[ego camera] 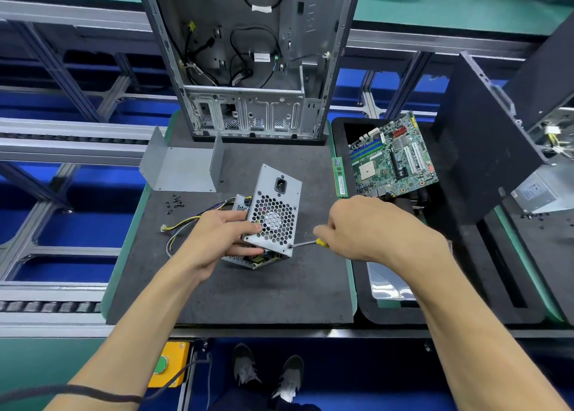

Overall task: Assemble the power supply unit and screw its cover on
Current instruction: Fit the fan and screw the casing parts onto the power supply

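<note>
The grey power supply unit stands tilted on the dark mat, its fan grille and power socket facing me. My left hand grips its left side from below, thumb on the grille face. My right hand holds a yellow-handled screwdriver, whose tip sits at the lower right corner of the grille face. A bundle of coloured cables trails out to the left. The bent grey metal cover lies apart on the mat behind. Several small black screws lie left of the unit.
An open computer case stands at the back of the mat. To the right, a black tray holds a green motherboard, with a RAM stick beside it. A black side panel leans at far right. Conveyor rails run left.
</note>
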